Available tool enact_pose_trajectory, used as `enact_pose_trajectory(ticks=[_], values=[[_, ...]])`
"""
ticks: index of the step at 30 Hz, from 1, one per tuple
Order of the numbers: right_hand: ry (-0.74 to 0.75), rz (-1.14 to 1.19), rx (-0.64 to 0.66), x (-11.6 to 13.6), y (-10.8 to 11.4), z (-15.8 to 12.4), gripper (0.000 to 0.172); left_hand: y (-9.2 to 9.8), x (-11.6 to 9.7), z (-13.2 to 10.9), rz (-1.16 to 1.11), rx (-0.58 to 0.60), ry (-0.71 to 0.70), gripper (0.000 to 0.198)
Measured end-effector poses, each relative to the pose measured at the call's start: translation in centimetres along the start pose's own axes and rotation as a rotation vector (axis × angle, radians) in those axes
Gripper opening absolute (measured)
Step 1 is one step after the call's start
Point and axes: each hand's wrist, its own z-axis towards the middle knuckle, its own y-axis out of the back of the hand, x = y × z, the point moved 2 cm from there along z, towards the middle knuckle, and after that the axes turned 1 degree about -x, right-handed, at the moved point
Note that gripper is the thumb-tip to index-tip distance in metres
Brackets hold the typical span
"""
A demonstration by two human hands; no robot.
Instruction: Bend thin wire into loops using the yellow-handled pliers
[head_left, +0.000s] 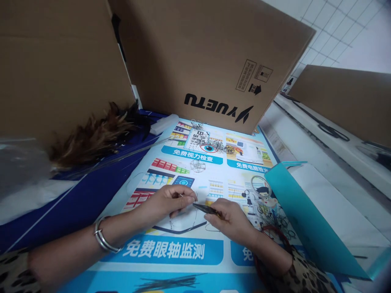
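In the middle of the printed sheet (210, 248), my left hand (174, 201) pinches a thin wire (196, 196) between thumb and fingers. My right hand (230, 221) is wrapped around a pair of pliers (207, 208), whose dark pointed jaws meet the wire at my left fingertips. The pliers' handles are mostly hidden in my palm. A small bent-wire piece (198, 165) lies beyond my left hand. To the right of my right hand are a coil of wire (261, 185) and a tangle of wire loops (276, 219). Straight dark wires (171, 282) lie at the near edge.
Large cardboard boxes (207, 61) stand behind the sheet. Brown feathers (97, 132) and a clear plastic bag (24, 179) are at the left. An open teal box (308, 219) stands at the right. More tangled wire pieces (214, 144) lie toward the back.
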Motion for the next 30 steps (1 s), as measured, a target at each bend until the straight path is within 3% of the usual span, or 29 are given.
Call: enact_pose_trajectory(ticks=[30], values=[[0.009,-0.026,-0.036,-0.09,-0.20,0.09,0.026,-0.09,-0.34,-0.43,0.115,-0.068,-0.056,0.030]])
